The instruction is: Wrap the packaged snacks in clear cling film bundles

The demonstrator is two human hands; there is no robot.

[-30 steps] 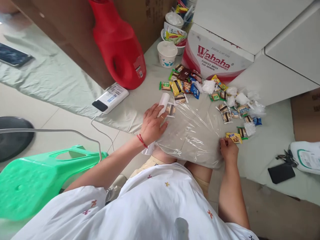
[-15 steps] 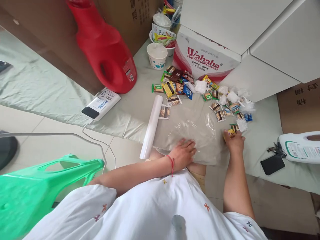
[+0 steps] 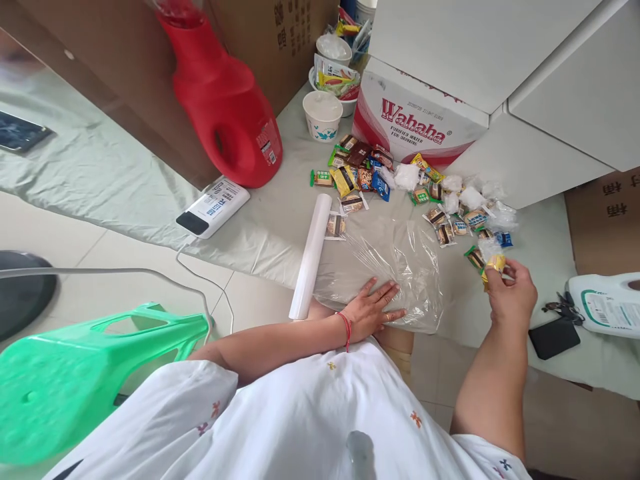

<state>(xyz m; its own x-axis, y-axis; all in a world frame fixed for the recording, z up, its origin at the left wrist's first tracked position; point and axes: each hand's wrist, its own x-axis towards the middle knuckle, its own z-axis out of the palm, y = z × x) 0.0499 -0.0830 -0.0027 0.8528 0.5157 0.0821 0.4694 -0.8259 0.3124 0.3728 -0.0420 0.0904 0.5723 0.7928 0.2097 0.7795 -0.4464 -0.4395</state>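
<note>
Pale green cloth [image 3: 273, 233] covers the low surface, with a Wahaha carton [image 3: 420, 143] standing at its back. Over it, the right hand [image 3: 513, 290] pinches a small yellow packet [image 3: 495, 263] between thumb and fingertips. Squeezing hard could crush whatever is inside; too light a grip could let the slick wrapper slide out. Just beyond these fingertips lie a green-edged packet [image 3: 473, 257] and a cloudy plastic bundle [image 3: 489, 248]; I cannot tell whether either touches the held one, but a sideways pull could drag them along. The left hand [image 3: 369, 313] lies flat, fingers spread wide and gripping nothing, on the near part of a clear film [image 3: 380, 250]. That film looks thin and creased, so any shift of the palm could bunch it up. Left of those fingers, a white roll [image 3: 311, 259] lies unheld, its near end seeming to jut past the cloth's edge; a tug on the film or a nudge from the left forearm [image 3: 280, 341] could send it to the tiled floor [image 3: 130, 237]. Farther forward, a lone biscuit packet [image 3: 335, 226] just beside the roll could be knocked askew too.
</note>
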